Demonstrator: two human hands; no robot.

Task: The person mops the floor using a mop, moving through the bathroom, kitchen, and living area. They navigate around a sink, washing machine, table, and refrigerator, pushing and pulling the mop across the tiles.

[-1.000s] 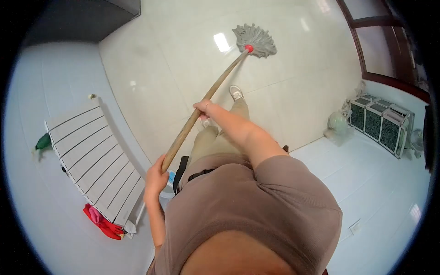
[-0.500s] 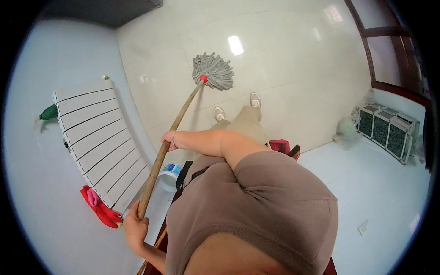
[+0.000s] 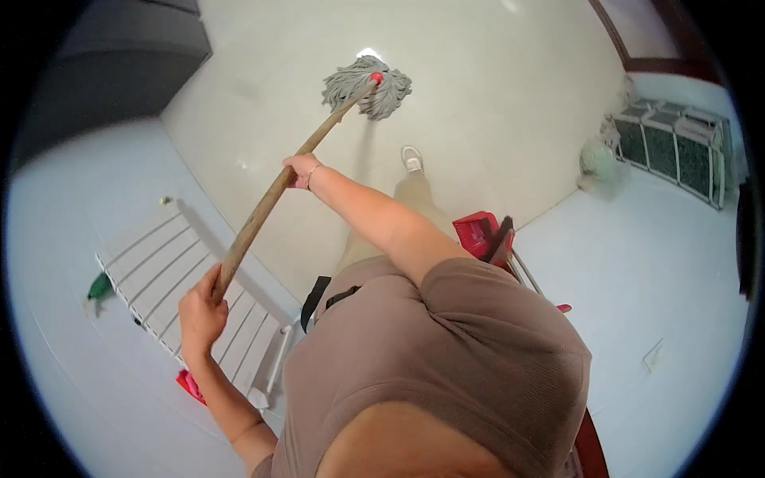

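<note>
My left hand (image 3: 202,315), right hand (image 3: 301,170): fingers clasping brown wooden pole (image 3: 259,216); grey stringy mop head (image 3: 390,97) on cream floor (image 3: 502,127). Mopping, I judge; next stroke wants steady grip.

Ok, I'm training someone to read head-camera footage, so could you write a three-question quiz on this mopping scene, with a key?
1. Which hand grips the wooden handle nearer the mop head?

2. True or false: in the picture, the red dustpan is to the right of the visible shoe.

3. What colour is the collar where the handle meets the mop head?
A) blue
B) red
C) green

Key:
1. The right hand; the left hand grips farther back.
2. True.
3. B
</note>
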